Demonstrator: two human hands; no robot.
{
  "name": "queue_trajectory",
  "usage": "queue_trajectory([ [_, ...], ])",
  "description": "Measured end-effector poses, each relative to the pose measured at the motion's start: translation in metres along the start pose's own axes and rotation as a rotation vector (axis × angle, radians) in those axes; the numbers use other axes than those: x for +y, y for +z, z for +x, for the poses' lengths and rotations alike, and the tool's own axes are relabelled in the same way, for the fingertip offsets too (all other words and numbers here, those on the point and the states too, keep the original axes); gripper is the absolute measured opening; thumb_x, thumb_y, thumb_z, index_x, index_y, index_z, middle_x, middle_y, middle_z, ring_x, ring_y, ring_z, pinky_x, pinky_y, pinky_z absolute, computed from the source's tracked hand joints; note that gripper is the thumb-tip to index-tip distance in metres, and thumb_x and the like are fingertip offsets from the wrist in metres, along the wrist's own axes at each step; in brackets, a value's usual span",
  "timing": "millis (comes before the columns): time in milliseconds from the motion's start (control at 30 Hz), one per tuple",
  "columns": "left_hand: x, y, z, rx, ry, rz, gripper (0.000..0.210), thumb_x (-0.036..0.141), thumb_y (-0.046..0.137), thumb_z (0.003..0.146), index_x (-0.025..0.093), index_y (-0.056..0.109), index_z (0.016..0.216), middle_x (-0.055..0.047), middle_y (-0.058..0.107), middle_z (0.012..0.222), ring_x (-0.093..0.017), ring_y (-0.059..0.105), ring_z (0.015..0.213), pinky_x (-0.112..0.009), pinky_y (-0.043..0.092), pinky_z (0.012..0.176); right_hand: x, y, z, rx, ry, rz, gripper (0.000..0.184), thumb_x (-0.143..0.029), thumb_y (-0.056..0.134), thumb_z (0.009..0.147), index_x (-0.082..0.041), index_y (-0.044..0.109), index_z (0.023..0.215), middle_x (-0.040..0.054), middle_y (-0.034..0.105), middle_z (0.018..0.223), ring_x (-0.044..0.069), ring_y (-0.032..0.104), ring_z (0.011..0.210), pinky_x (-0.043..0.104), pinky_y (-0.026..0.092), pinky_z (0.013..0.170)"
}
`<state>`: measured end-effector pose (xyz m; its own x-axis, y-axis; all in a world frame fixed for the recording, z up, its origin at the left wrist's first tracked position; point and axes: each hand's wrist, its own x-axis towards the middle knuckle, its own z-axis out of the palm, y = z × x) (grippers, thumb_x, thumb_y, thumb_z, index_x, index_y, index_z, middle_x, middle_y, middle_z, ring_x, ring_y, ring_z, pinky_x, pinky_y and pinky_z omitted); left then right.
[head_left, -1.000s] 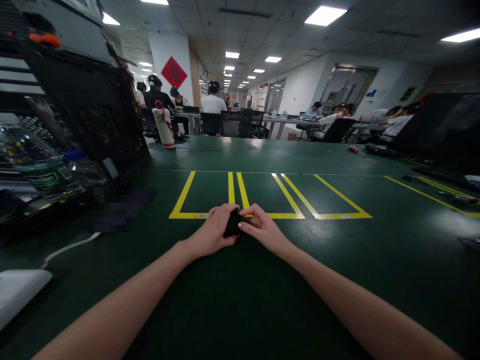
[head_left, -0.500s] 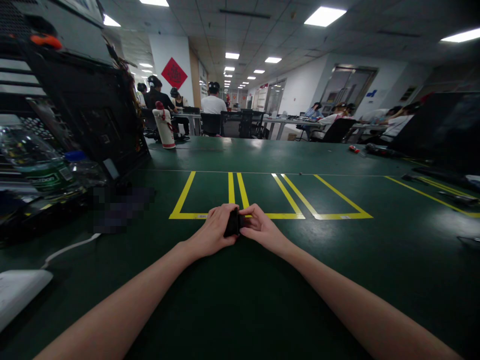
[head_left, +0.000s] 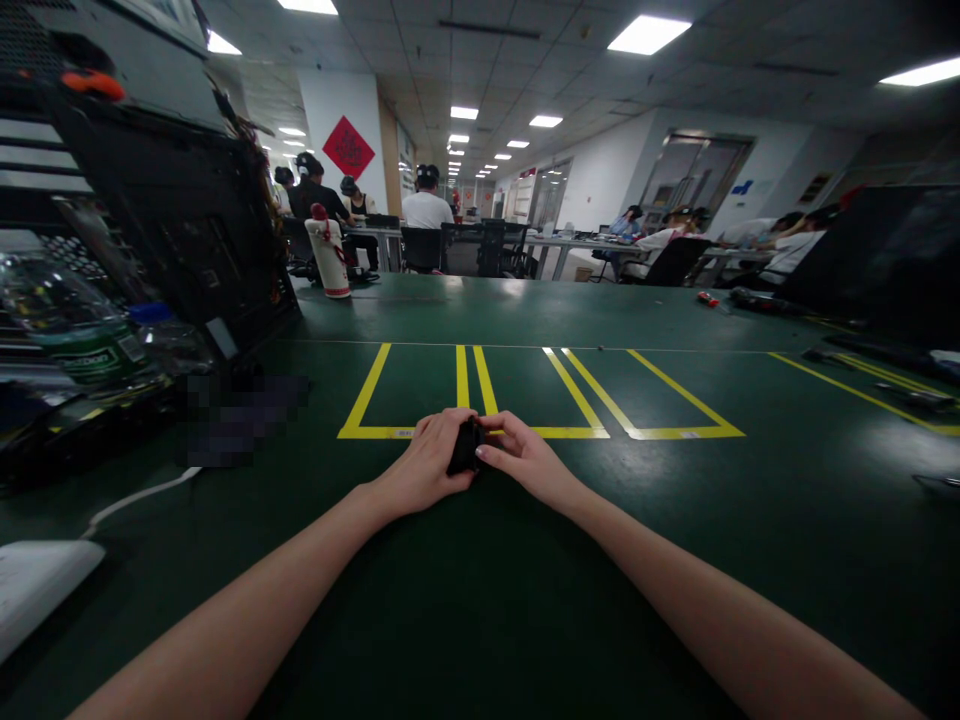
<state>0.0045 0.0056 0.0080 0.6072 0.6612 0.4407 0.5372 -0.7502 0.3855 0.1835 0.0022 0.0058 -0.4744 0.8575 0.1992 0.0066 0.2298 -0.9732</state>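
The person's two forearms reached in from the near edge of the view, and both hands met close to the middle of the dark green surface. Between them was a small black object, which lay near the yellow tape lines, just about where the left and middle taped outlines came together on their near side. Much of it was covered by fingers, so its full shape could not be made out.

The left hand was wrapped around the object from the left, its fingers bent over the far side and its thumb along the near side, clamped on it. The right hand came from the other side with thumb and forefinger bent towards each other at the object's right end; whether they pinched it or merely touched it could not be told.

To the left stood a dark metal casing, with a clear bottle with a green label and a blue-capped bottle in front of it. A white cable ran towards a white device at the left edge. A white flask with a red top stood farther back. On the right was a large dark panel. Beyond, several people sat working, among them a person in white.
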Motion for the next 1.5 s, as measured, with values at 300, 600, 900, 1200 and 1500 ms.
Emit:
queue_trajectory([
  [300,-0.0008,0.0015,0.0013,0.012,0.006,0.002,0.059,0.019,0.058,0.069,0.021,0.027,0.119,-0.008,0.043,0.114,-0.024,0.041,0.109,-0.042,0.031,0.094,0.0031,0.0014,0.0014,0.025,-0.026,0.083,0.021,-0.022,0.058,0.073,-0.022,0.047,0.091,0.0002,0.051,0.095,0.014,0.054,0.093,0.034,0.045,0.084],
  [600,0.0007,-0.0002,0.0008,-0.01,-0.01,-0.003,0.059,0.018,0.057,0.07,0.02,0.027,0.12,-0.008,0.042,0.115,-0.023,0.04,0.11,-0.041,0.029,0.096,-0.0013,0.0014,-0.0002,0.026,0.017,-0.033,0.029,-0.022,0.053,0.076,-0.022,0.046,0.104,0.0033,0.049,0.105,0.016,0.05,0.101,0.036,0.041,0.09],
  [900,0.0009,-0.0004,0.0008,-0.002,-0.002,-0.019,0.058,0.019,0.057,0.07,0.022,0.026,0.119,-0.008,0.043,0.115,-0.024,0.042,0.109,-0.044,0.029,0.095,0.0002,0.0028,0.0002,0.04,-0.042,0.039,0.02,-0.022,0.056,0.074,-0.022,0.049,0.092,0.0001,0.05,0.094,0.013,0.054,0.092,0.031,0.046,0.082],
  [1200,0.0004,-0.0001,0.0006,0.0,-0.007,-0.009,0.058,0.019,0.058,0.07,0.021,0.027,0.119,-0.008,0.043,0.114,-0.023,0.042,0.109,-0.043,0.029,0.095,0.0018,0.0022,0.0004,0.061,-0.012,-0.085,0.029,-0.024,0.052,0.077,-0.022,0.046,0.106,0.0041,0.049,0.107,0.015,0.051,0.099,0.035,0.041,0.09],
  [1500,0.0007,0.0004,0.0006,0.0,-0.007,-0.005,0.059,0.018,0.058,0.069,0.021,0.027,0.119,-0.008,0.042,0.114,-0.023,0.041,0.109,-0.042,0.029,0.095,0.0014,0.0043,-0.0022,0.043,-0.043,-0.043,0.02,-0.025,0.053,0.076,-0.022,0.046,0.095,0.0009,0.051,0.092,0.014,0.055,0.088,0.03,0.047,0.077],
])
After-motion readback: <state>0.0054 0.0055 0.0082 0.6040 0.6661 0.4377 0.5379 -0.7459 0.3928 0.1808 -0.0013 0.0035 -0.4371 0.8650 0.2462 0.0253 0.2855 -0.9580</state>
